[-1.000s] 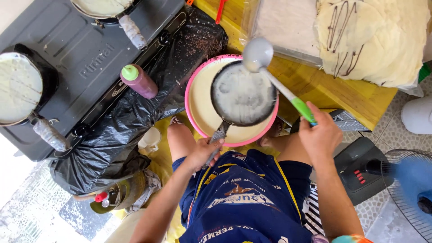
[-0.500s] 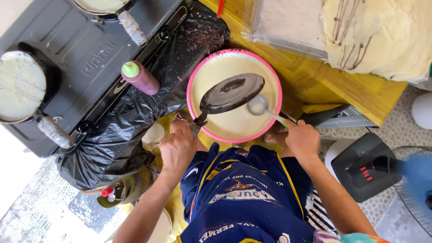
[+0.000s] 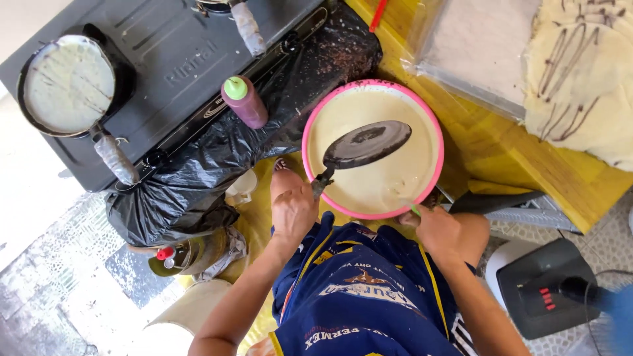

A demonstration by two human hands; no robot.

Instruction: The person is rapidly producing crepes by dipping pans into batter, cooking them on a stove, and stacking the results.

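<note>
My left hand [image 3: 292, 207] grips the handle of a small black pan [image 3: 366, 144] held tilted over a pink-rimmed basin [image 3: 310, 125] of pale batter. The pan's dark surface shows almost bare. My right hand [image 3: 443, 227] holds the green handle of a ladle [image 3: 415, 209] at the basin's near rim; the ladle's bowl is sunk in the batter and hidden. A purple squeeze bottle with a green cap [image 3: 244, 101] stands left of the basin.
A grey stove [image 3: 178, 59] holds a pan of cooking batter [image 3: 67, 84] at left and another pan handle [image 3: 249, 28] at the top. Black plastic [image 3: 198, 171] drapes the stove's edge. Finished crepes with chocolate lines [image 3: 580, 79] lie on the yellow table. A fan [image 3: 560, 290] sits at lower right.
The ladle came down from above the pan into the basin's batter. The pan tipped, and the batter that covered it is gone, leaving it dark.
</note>
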